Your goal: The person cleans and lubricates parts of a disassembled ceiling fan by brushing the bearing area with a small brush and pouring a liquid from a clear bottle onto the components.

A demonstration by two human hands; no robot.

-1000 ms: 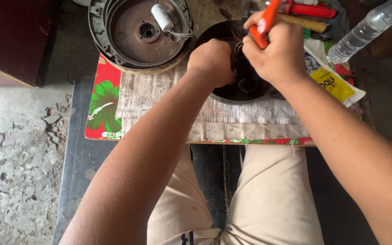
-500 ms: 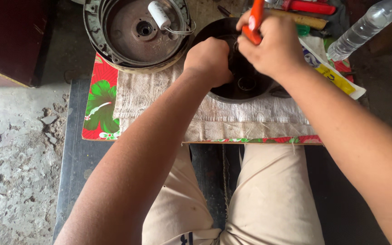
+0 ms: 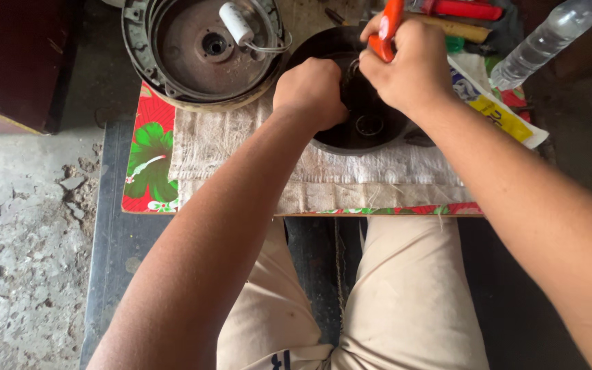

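Note:
A round black motor part lies on a whitish woven cloth that covers a flowered board. My left hand is closed on the part's left rim. Over the part's top my right hand grips an orange-handled tool, whose tip points down into the part and is hidden by my fingers. Left of my hands lies a round metal housing, and inside it rests a small white cylinder with wires.
A clear plastic bottle lies at the top right. Near it are a red-handled tool, a wooden handle and a white and yellow tube. Cracked concrete floor shows at the left. My knees sit below the board.
Both hands stay on the black part. The orange tool has tipped a little more upright, and my view has shifted slightly.

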